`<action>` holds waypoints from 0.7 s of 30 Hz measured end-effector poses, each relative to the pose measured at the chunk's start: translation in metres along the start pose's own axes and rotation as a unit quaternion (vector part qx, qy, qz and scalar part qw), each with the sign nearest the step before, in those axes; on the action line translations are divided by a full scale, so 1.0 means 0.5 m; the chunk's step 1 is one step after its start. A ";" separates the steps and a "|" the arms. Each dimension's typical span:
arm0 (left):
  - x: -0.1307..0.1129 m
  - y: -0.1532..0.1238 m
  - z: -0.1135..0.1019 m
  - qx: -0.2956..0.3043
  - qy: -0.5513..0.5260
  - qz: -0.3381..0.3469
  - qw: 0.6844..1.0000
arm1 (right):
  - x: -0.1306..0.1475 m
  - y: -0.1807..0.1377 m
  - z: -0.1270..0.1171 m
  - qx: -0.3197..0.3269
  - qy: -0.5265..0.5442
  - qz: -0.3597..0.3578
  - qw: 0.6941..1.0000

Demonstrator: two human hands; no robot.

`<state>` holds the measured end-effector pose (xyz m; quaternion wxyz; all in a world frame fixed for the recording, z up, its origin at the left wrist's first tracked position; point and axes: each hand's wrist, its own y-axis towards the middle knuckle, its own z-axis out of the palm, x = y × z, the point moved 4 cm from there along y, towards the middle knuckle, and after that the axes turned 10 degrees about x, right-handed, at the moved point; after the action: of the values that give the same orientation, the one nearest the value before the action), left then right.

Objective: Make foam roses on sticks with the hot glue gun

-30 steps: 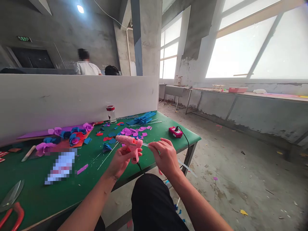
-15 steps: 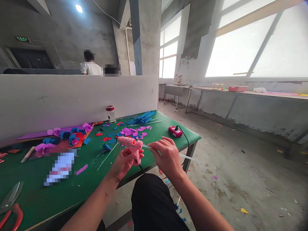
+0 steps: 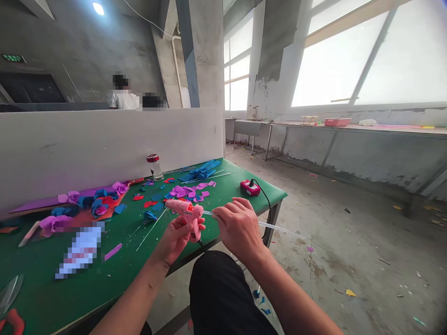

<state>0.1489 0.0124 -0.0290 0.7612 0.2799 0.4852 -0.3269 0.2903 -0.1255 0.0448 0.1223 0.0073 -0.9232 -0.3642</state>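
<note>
Concrete floor [image 3: 335,209] is spreading across the right of the head view, dotted with scraps, beyond the corner of a green table [image 3: 230,186]. White board [image 3: 115,135] is bordering the table's far edge. At frame center, the left hand [image 3: 177,236] is wrapping the handle of a pink glue gun [image 3: 190,213], just above the table's near edge. Right of it, the right hand [image 3: 239,228] is pinching a clear stick [image 3: 279,227], one end meeting the gun's rear, the other jutting past the table edge over the floor. Purple pieces [image 3: 179,190] are lying beyond the gun; a red box [image 3: 250,187] is sitting near the right corner.
</note>
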 end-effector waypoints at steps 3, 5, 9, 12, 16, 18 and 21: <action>-0.001 0.000 0.002 0.000 0.001 0.000 1.000 | -0.003 0.001 0.001 0.007 0.007 0.002 1.000; -0.001 -0.001 0.001 0.000 0.004 0.000 1.000 | -0.006 0.002 0.003 0.011 0.011 0.003 1.000; -0.003 -0.001 0.000 0.001 0.016 0.001 1.000 | -0.008 0.003 0.004 0.022 0.016 0.004 1.000; -0.006 -0.001 0.001 0.001 0.021 0.000 1.000 | -0.008 0.003 0.005 0.027 0.020 0.004 0.999; -0.006 -0.001 -0.001 -0.004 0.033 -0.003 0.999 | -0.010 0.004 0.009 0.028 0.025 0.005 0.999; -0.004 -0.001 -0.002 -0.005 0.039 -0.004 0.999 | -0.013 0.004 0.012 0.029 0.028 0.007 0.999; -0.003 -0.001 -0.003 -0.008 0.036 -0.003 0.999 | -0.019 0.008 0.022 0.036 0.035 0.013 0.999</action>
<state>0.1475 0.0136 -0.0279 0.7446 0.2839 0.5159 -0.3145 0.2975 -0.1142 0.0375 0.1585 0.0123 -0.9310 -0.3285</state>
